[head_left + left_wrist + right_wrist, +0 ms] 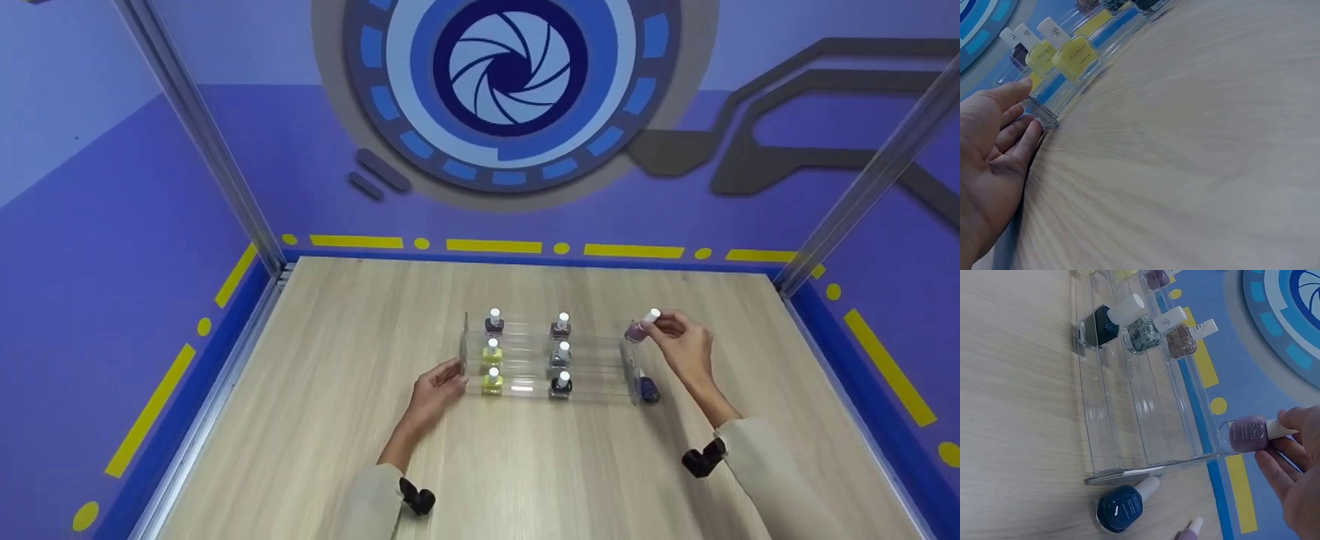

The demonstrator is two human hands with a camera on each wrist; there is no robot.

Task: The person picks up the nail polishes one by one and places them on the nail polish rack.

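Note:
A clear stepped rack (pixel 525 387) stands on the table, holding several white-capped nail polish bottles in two columns. Yellow bottles (pixel 1075 58) sit on its left side, a dark bottle (pixel 1102 326) and glittery bottles (pixel 1143 334) in its middle. At the rack's left end panel, my left hand (pixel 437 390) holds the edge with thumb and fingertips. My right hand (pixel 686 349) pinches the white cap of a mauve nail polish bottle (pixel 1248 434) at the top tier's right end. The bottle is tilted; whether its base touches the tier I cannot tell.
Just outside the right end panel, a dark blue bottle (pixel 1120 509) lies on the wooden table (pixel 360 315). Another mauve bottle (pixel 1188 534) shows partly at the right wrist view's lower edge. Blue printed walls (pixel 262 165) enclose the table's back and sides.

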